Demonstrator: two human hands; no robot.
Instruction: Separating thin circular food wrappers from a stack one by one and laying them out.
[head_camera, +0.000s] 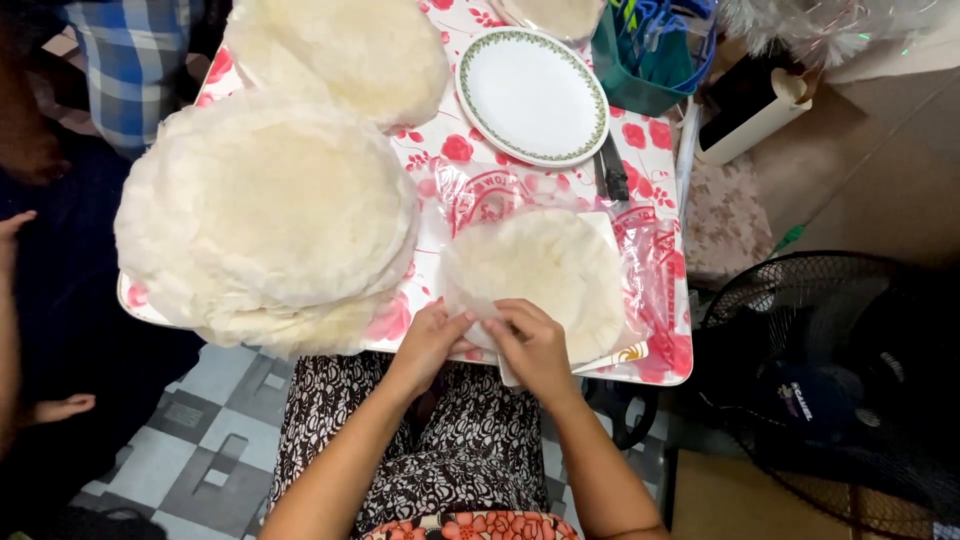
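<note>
Both hands down at the near edge of the worktop (655, 175), almost touching each other. Left hand (432, 340) and right hand (535, 345) pinched shut on the near rim of a thin round wrapper sheet (545, 270), fingertips curled over the edge, looks like picking at the top layer. Can't tell whether it's one sheet or a couple stuck together.

Wrapper sheet lying flat right ahead of the hands, on top of a clear plastic bag with red print (650, 280), bag spread out under it and sticking out past the right hand.

Off to the left of the left hand, a big pile of the same pale round sheets (265, 215), hanging a bit over the worktop edge. Further away beyond that pile, a second stack of sheets (345, 50), partly tucked behind the first.

Straight ahead past the wrapper, well apart from both hands, an empty white plate with a green patterned rim (532, 95). Just right of the plate, a dark knife handle (612, 175) lying on the floral red-and-white cover. Green basket (650, 55) at the far right corner.

Right of the right hand, off the worktop, a black fan (850, 380) on the floor. Another person's arm (8, 330) at the far left edge, not touching anything on the worktop.
</note>
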